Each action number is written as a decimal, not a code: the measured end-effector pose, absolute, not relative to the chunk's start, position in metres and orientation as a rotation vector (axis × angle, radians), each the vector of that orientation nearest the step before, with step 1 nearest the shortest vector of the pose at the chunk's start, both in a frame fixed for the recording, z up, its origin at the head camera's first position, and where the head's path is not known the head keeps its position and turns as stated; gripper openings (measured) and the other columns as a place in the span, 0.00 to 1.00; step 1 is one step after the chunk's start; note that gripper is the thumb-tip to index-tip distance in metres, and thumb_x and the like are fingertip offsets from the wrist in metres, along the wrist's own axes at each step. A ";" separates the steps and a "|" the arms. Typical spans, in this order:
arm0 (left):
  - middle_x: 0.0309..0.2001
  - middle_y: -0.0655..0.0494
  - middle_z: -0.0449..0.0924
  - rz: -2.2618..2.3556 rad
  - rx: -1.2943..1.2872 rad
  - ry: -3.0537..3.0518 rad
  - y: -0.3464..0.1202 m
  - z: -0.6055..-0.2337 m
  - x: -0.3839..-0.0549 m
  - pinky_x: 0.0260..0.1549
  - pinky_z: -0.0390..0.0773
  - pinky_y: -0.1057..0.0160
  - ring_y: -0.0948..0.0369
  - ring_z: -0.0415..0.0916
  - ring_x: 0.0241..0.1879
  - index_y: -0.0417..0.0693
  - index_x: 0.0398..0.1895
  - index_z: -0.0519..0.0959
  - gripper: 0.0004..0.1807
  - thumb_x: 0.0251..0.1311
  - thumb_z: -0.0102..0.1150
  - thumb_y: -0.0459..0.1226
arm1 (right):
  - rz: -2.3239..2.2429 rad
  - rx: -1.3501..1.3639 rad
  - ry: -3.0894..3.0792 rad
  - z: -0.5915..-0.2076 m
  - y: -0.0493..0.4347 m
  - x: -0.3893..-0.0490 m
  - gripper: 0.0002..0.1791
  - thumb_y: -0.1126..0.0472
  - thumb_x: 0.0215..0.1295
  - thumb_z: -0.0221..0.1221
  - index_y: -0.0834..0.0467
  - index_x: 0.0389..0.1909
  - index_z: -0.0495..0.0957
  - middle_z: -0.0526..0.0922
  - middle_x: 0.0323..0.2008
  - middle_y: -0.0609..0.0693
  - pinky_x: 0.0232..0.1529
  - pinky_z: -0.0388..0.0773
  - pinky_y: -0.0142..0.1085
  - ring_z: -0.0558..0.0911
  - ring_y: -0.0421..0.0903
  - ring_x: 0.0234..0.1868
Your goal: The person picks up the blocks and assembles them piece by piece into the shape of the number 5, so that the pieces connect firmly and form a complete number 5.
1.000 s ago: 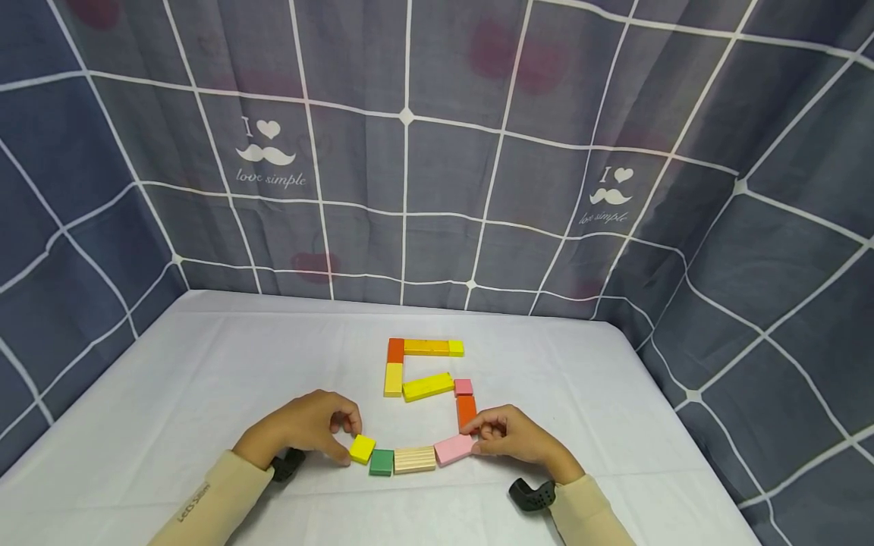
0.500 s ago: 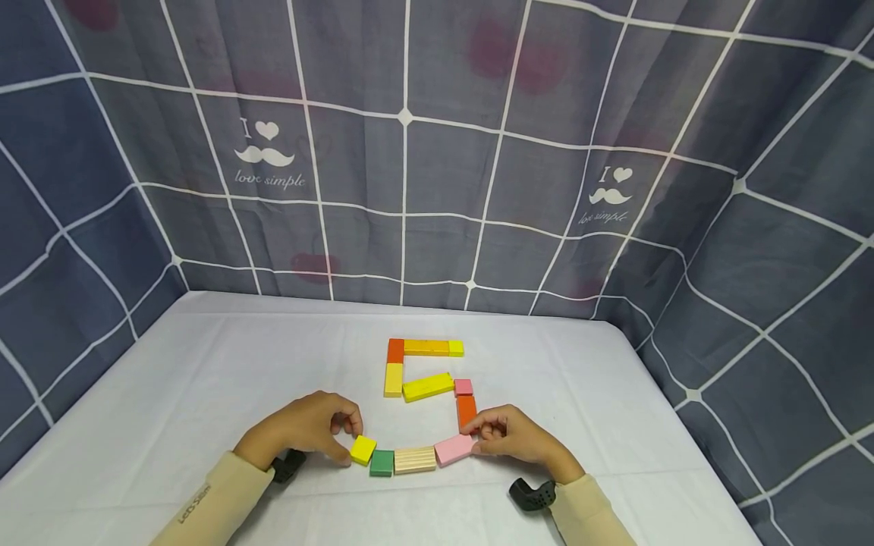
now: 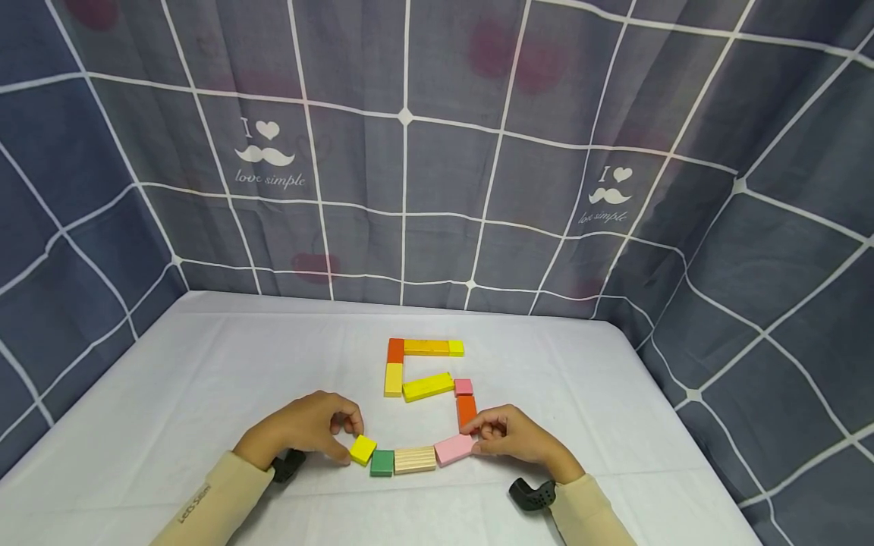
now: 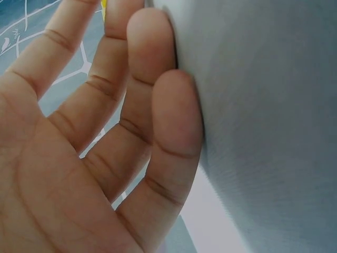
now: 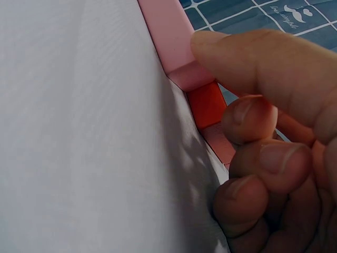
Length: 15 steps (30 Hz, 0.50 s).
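Note:
In the head view my left hand [image 3: 310, 425] pinches a small yellow block [image 3: 363, 450] between thumb and forefinger at the left end of a curved row. Its other fingers rest bent on the cloth in the left wrist view, where a yellow sliver [image 4: 103, 9] shows at the top edge. My right hand [image 3: 512, 434] holds the near right end of a pink block [image 3: 454, 450], the thumb pressing on it in the right wrist view. Between them lie a green block [image 3: 381, 463] and a ridged wooden block [image 3: 414, 459]. An orange-red block [image 3: 466, 413] stands beyond the right fingertips.
A small pink block [image 3: 463, 387], a long yellow block [image 3: 428, 387], a pale yellow block [image 3: 393, 380], a red-orange block [image 3: 396, 350], an orange block [image 3: 426, 347] and a yellow cube [image 3: 456, 348] continue the line. White cloth covers the table [image 3: 259, 341]; a checked curtain [image 3: 437, 174] stands behind.

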<state>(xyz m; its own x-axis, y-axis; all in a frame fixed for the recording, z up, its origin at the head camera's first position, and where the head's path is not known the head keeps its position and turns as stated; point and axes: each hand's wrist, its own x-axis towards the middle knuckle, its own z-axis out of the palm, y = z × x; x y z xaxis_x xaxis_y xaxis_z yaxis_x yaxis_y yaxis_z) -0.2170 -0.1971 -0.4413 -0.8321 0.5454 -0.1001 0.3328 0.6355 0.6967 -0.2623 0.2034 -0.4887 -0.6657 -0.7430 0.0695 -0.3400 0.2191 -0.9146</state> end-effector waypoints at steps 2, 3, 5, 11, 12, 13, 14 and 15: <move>0.32 0.64 0.79 0.999 0.701 2.556 -0.197 -0.441 -0.217 0.34 0.70 0.64 0.62 0.70 0.33 0.58 0.34 0.85 0.19 0.44 0.88 0.35 | -1.437 -1.008 2.110 -0.489 0.204 -0.262 0.16 0.73 0.66 0.70 0.74 0.52 0.85 0.67 0.23 0.45 0.28 0.59 0.26 0.65 0.32 0.26; 0.32 0.64 0.79 0.998 0.699 2.556 -0.197 -0.441 -0.217 0.34 0.70 0.64 0.62 0.70 0.33 0.58 0.34 0.85 0.19 0.44 0.88 0.35 | -1.439 -1.010 2.107 -0.489 0.204 -0.262 0.16 0.73 0.66 0.70 0.75 0.52 0.85 0.67 0.23 0.45 0.28 0.59 0.26 0.64 0.32 0.26; 0.32 0.64 0.79 0.996 0.693 2.557 -0.197 -0.441 -0.217 0.34 0.70 0.64 0.62 0.70 0.33 0.58 0.35 0.85 0.19 0.44 0.88 0.35 | -1.446 -1.013 2.100 -0.489 0.204 -0.262 0.16 0.73 0.66 0.69 0.75 0.52 0.84 0.67 0.23 0.44 0.28 0.59 0.26 0.64 0.32 0.26; 0.35 0.64 0.80 1.022 0.693 2.538 -0.200 -0.445 -0.216 0.35 0.71 0.64 0.62 0.70 0.33 0.58 0.37 0.85 0.20 0.45 0.88 0.36 | -1.468 -1.008 2.095 -0.487 0.202 -0.261 0.15 0.72 0.68 0.68 0.73 0.54 0.85 0.72 0.26 0.38 0.30 0.62 0.25 0.67 0.31 0.27; 0.35 0.64 0.80 1.031 0.701 2.529 -0.201 -0.446 -0.216 0.36 0.71 0.65 0.62 0.70 0.33 0.58 0.38 0.86 0.20 0.45 0.88 0.36 | -1.476 -0.998 2.099 -0.487 0.202 -0.261 0.15 0.71 0.70 0.66 0.72 0.54 0.85 0.75 0.28 0.38 0.30 0.63 0.25 0.68 0.32 0.27; 0.35 0.64 0.80 1.044 0.709 2.520 -0.202 -0.447 -0.216 0.36 0.72 0.65 0.62 0.70 0.33 0.58 0.39 0.86 0.20 0.45 0.88 0.36 | -1.488 -0.979 2.107 -0.486 0.201 -0.260 0.14 0.71 0.71 0.65 0.72 0.54 0.85 0.77 0.28 0.39 0.29 0.64 0.25 0.68 0.32 0.27; 0.35 0.63 0.79 1.055 0.718 2.510 -0.202 -0.449 -0.215 0.36 0.72 0.65 0.62 0.70 0.33 0.57 0.40 0.86 0.20 0.46 0.88 0.36 | -1.507 -0.951 2.116 -0.486 0.201 -0.260 0.14 0.70 0.72 0.64 0.72 0.54 0.85 0.79 0.30 0.40 0.29 0.65 0.25 0.69 0.33 0.27; 0.35 0.63 0.79 1.068 0.728 2.502 -0.203 -0.450 -0.215 0.36 0.72 0.65 0.63 0.71 0.33 0.57 0.40 0.86 0.20 0.46 0.88 0.36 | -1.526 -0.920 2.136 -0.486 0.200 -0.260 0.13 0.69 0.73 0.62 0.72 0.53 0.85 0.81 0.32 0.41 0.28 0.66 0.26 0.70 0.34 0.27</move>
